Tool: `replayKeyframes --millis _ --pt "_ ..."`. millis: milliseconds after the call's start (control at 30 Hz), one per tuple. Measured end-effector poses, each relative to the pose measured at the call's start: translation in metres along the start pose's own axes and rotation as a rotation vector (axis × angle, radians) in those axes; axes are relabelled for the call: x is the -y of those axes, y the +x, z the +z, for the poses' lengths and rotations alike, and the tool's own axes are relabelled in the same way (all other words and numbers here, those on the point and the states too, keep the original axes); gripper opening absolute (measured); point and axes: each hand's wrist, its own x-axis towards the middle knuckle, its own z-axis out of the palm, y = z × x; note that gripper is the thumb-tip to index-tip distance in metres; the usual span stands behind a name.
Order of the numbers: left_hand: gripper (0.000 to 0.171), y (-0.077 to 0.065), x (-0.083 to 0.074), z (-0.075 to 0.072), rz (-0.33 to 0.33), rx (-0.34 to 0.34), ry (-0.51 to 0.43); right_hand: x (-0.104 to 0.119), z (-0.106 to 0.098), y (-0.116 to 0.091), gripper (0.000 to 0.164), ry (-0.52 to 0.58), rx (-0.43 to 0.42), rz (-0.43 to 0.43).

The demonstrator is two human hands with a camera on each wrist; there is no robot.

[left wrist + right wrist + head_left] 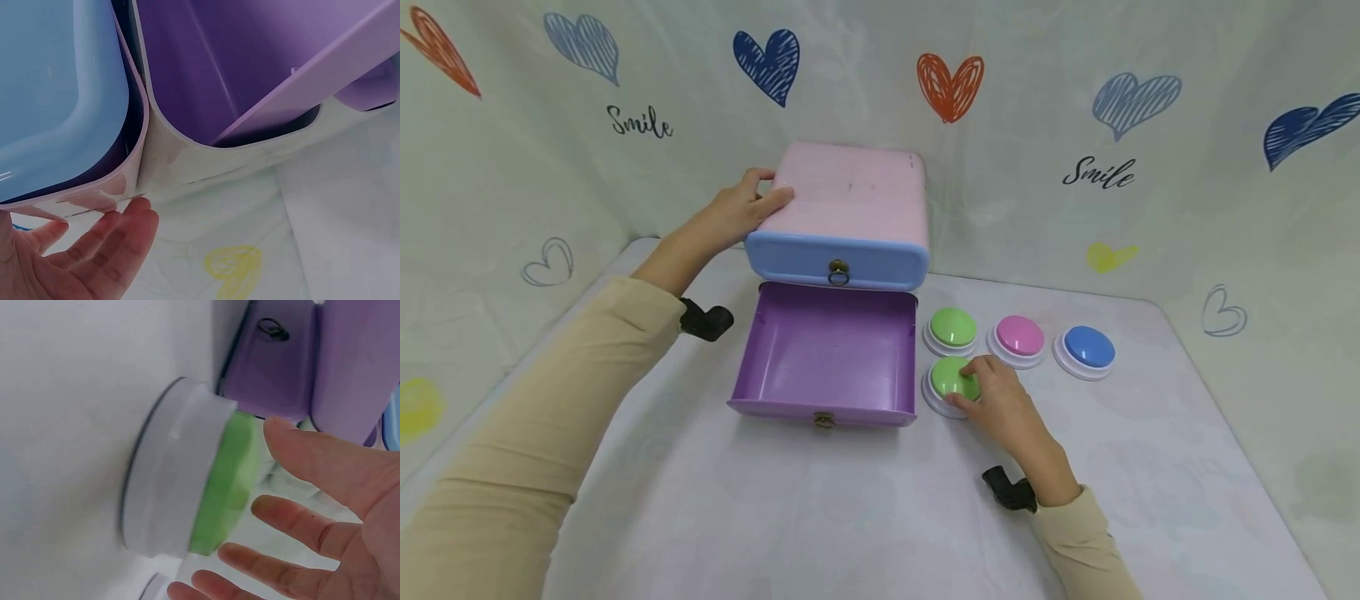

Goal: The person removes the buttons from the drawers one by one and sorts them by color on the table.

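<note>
Green-domed near button [951, 379]: positioned on the table [760, 517], at the fingertips of the right hand [1003, 412]. Right hand state: thumb and fingers apart, extended around the dome, not clamped; whether the fingertips make contact cannot be told.

Purple drawer [835, 350]: extended toward the person, to the left of the right hand and in front of the left hand [741, 204]. Its ring pull [823, 419] is on the front panel.

Blue-domed button [1089, 347]: to the right of the right hand. Pink-domed button [1021, 336]: just beyond the right hand. Far green button [953, 327]: directly behind the near one.

Left hand state: thumb set against the top edge of the pink housing [850, 179], fingers extended along its side; no clamped grip visible. The blue drawer [793, 257] is seated in this housing, above the purple one.

Progress (judged): withdrawal of the purple drawer is complete. Handling of the buttons appears to be at its start: all four remain outside the drawer, and none is lifted.

Beyond both hands: a printed backdrop [1022, 158].
</note>
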Motion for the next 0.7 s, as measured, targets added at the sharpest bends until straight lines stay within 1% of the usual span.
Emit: replayKeyframes --millis 100,300,400,533,700 --pt "0.078 0.0 0.001 0.0 -0.001 0.001 -0.003 0.004 -0.006 -0.003 0.041 0.028 -0.006 -0.008" --pt "0.078 -0.002 0.0 -0.001 -0.007 0.004 -0.01 0.015 -0.015 -0.011 0.034 0.061 -0.058 -0.076" --pt "0.077 -0.003 0.0 -0.001 -0.009 0.001 -0.007 0.022 -0.019 -0.017 0.026 0.081 -0.098 -0.129" --pt "0.077 -0.003 -0.001 0.0 -0.007 -0.002 -0.003 0.034 -0.026 -0.028 0.013 0.131 -0.153 -0.216" --pt "0.077 -0.003 -0.001 0.0 -0.003 -0.005 0.0 0.051 -0.03 -0.041 0.003 0.225 -0.171 -0.331"
